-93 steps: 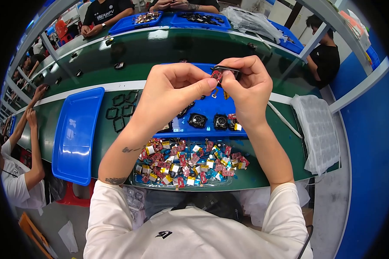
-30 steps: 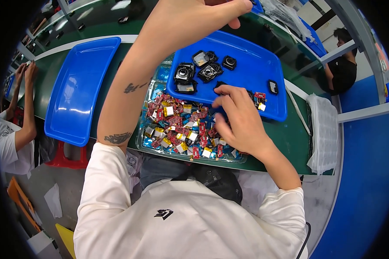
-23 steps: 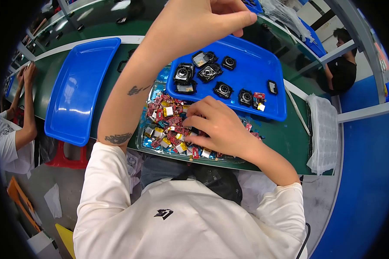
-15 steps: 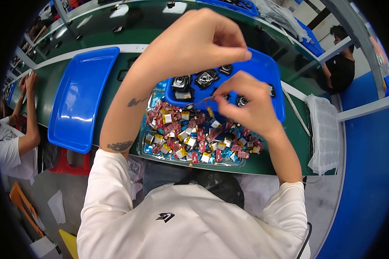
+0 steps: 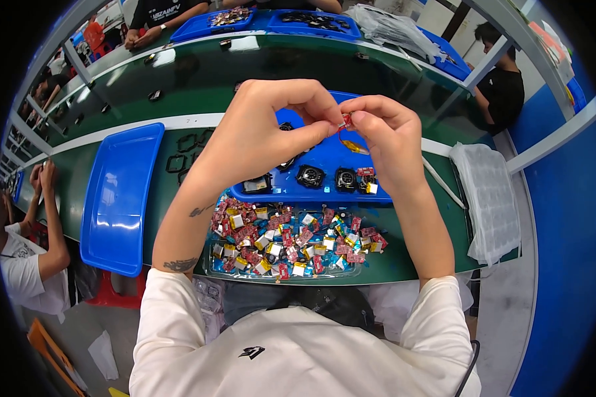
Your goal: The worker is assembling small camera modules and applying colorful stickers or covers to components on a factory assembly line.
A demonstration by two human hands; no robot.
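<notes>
Above the middle of the bench, we hold both hands raised and drawn close together, forearms rising from the lower edge and converging. Our left hand (image 5: pixel 265 135) is curled, thumb and forefinger closed toward the right, and our right hand (image 5: pixel 385 135) meets it with its fingertips bunched; between them we pinch a small red component (image 5: pixel 345 120), and a thin wire with a yellowish tab (image 5: pixel 352 145) hangs just beneath it. Whether the left fingertips actually touch the red piece we cannot tell, as the knuckles hide them. Directly under our hands lies a blue tray (image 5: pixel 324 165) holding several round black parts (image 5: pixel 310 176) in a row near its front edge. Nearer to us, touching that tray's front, a clear shallow tray (image 5: pixel 212 264) is heaped with small red, yellow and blue components (image 5: pixel 291 241). To our left a second, long blue tray (image 5: pixel 119 198) rests on the green bench (image 5: pixel 192 79), with a few black square frames (image 5: pixel 179 159) between it and our left forearm. To our right lies a stack of clear blister sheets (image 5: pixel 493 192). At the far left another person's arm (image 5: pixel 49 218) reaches along the bench.
</notes>
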